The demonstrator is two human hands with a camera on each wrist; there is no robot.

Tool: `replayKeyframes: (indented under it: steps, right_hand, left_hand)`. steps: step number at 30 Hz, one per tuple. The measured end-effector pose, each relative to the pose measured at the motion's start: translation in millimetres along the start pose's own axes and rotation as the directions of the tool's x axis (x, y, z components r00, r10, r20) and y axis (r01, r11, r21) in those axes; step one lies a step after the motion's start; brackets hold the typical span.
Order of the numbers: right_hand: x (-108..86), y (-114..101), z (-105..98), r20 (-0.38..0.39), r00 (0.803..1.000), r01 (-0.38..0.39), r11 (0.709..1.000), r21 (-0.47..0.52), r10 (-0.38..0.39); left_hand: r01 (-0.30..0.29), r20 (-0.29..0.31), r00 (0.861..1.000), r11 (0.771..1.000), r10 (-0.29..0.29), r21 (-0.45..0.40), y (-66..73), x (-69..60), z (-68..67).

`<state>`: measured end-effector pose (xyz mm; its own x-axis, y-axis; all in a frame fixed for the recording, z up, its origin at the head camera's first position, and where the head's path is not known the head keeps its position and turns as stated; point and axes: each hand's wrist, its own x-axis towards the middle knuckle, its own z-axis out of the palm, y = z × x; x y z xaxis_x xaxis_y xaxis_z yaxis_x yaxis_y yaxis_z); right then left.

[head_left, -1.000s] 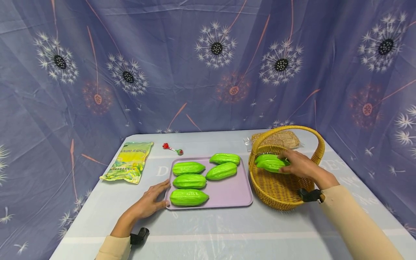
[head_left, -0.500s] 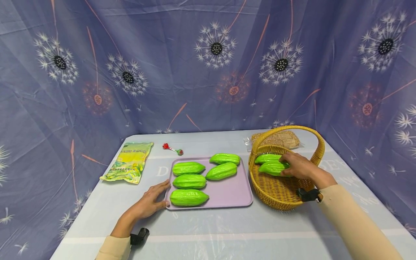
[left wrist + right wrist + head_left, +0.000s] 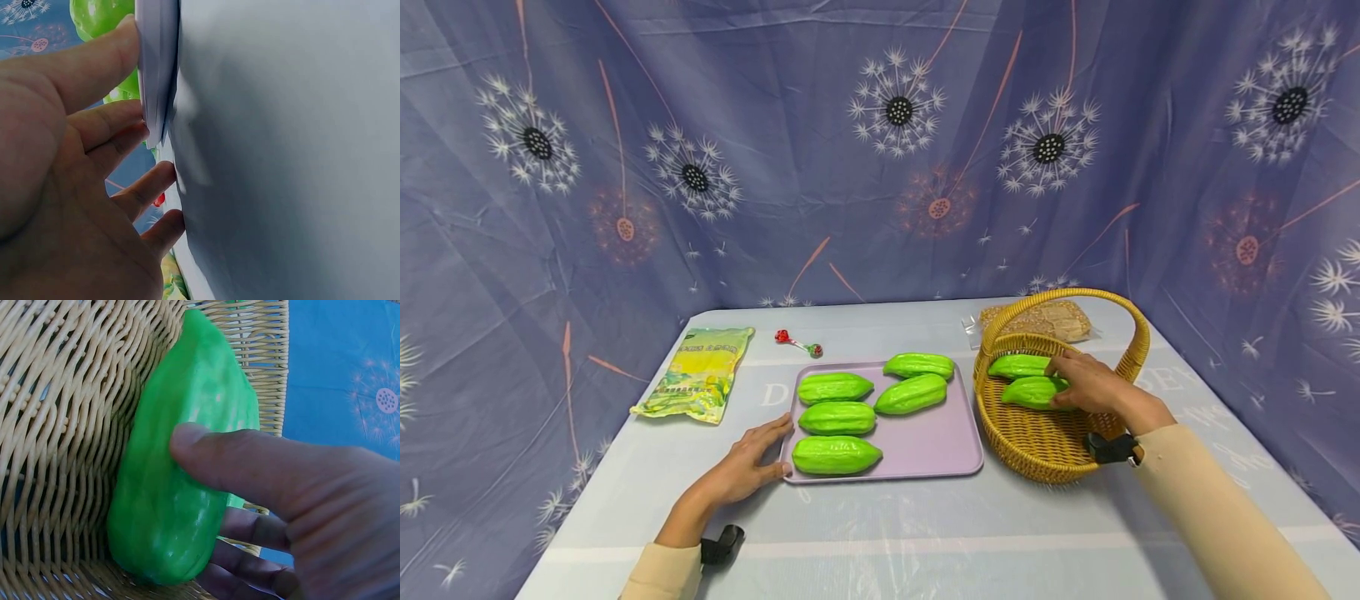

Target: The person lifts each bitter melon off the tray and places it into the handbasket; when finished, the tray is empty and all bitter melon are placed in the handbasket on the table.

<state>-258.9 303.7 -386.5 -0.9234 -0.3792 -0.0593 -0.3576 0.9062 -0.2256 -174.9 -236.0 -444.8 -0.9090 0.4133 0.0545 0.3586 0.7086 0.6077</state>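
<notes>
Right wrist view: right hand (image 3: 312, 487) grips green gourd (image 3: 162, 512) between thumb and fingers, inside wicker basket (image 3: 44, 481); second gourd (image 3: 1017, 365) lies just beyond grip. Left hand (image 3: 741, 471), fingers extended, touches tray (image 3: 934, 446) left of grip.

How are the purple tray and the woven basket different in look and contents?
The tray is flat and pale purple; the basket is deep, woven and golden, with an arched handle. Five green fruits lie on the tray, while two show in the basket. The left hand touches the tray's edge; at the basket, the right hand grips one fruit. Both stand on the table.
</notes>
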Motion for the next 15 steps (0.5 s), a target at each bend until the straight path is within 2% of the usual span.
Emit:
replayKeyframes:
  steps: [15]
  right_hand:
    - [-1.3,-1.0,2.9,-0.018,1.000,-0.010,1.000,-0.007,0.010]
  left_hand:
    - [-0.001,-0.003,1.000,1.000,0.001,-0.004,-0.9,0.3,0.6]
